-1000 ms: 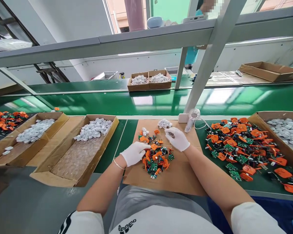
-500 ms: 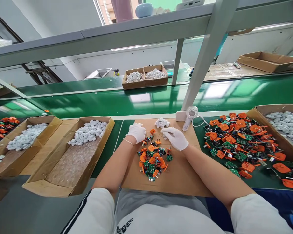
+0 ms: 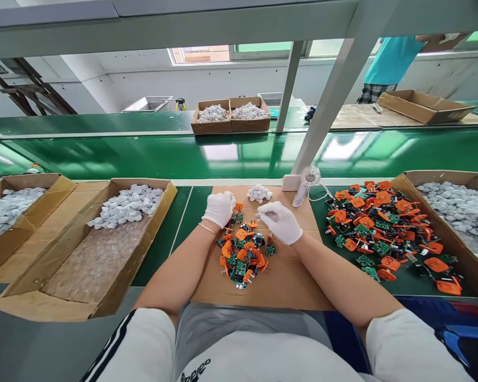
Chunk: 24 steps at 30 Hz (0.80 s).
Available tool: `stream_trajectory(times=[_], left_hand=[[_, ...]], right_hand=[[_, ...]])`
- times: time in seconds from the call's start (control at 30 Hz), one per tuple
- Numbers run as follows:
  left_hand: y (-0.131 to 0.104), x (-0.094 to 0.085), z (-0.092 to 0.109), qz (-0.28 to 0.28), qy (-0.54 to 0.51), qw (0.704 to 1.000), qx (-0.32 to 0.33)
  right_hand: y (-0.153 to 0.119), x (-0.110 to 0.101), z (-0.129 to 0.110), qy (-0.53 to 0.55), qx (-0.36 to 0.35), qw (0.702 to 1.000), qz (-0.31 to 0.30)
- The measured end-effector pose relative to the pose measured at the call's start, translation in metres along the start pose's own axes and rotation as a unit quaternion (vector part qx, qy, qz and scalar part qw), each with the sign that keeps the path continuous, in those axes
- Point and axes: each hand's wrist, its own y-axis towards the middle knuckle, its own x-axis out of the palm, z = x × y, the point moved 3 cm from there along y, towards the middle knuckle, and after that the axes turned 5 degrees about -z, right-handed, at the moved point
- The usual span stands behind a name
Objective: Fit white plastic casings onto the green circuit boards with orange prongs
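White gloves cover both hands. My left hand (image 3: 220,209) is closed, fingers curled at the upper left of the cardboard sheet (image 3: 295,276), beside a few orange and green parts; what it grips is hidden. My right hand (image 3: 280,222) has thumb and fingertips pinched together, on something too small to make out. Between and just beyond the hands lies a small pile of white pieces (image 3: 259,193). Nearer my body is a heap of orange pieces with green circuit boards (image 3: 242,257).
Left stand cardboard boxes of white pieces (image 3: 129,207). A larger heap of orange and green parts (image 3: 382,225) and another box (image 3: 466,212) are at right. A small clear fan (image 3: 307,183) stands by the slanted post (image 3: 330,101). A person in blue (image 3: 390,63) is at the back.
The view has tilted down and shifted, and a person now shows at the back right. Both hands remain over the cardboard, the left still closed and the right still pinched.
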Motion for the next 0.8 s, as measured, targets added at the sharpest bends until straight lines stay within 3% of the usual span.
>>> stream_trajectory(times=[0.17, 0.27, 0.37, 0.43, 0.57, 0.67, 0.8], left_hand=[[-0.004, -0.008, 0.001, 0.047, -0.027, 0.998, 0.025], [-0.014, -0.021, 0.007, 0.078, -0.044, 0.993, 0.072], [-0.028, -0.032, 0.02, 0.085, -0.061, 0.981, 0.165], [-0.038, -0.035, 0.03, 0.098, -0.066, 0.961, 0.251], [-0.049, -0.03, 0.043, 0.167, -0.033, 0.916, 0.362], [-0.05, -0.022, 0.048, 0.178, -0.003, 0.902, 0.393], [-0.044, -0.02, 0.042, 0.13, -0.045, 0.931, 0.338]], right_hand=[[-0.002, -0.001, -0.006, -0.008, 0.023, 0.999, 0.039], [-0.002, -0.002, -0.012, 0.044, 0.03, 0.998, 0.043], [-0.002, -0.002, -0.015, 0.119, 0.055, 0.991, 0.039], [-0.002, -0.002, -0.017, 0.117, 0.032, 0.992, 0.023], [-0.007, 0.003, -0.017, 0.126, 0.02, 0.991, -0.029], [-0.01, 0.009, -0.015, 0.148, 0.055, 0.986, -0.048], [-0.006, 0.005, -0.015, 0.172, 0.095, 0.98, 0.014]])
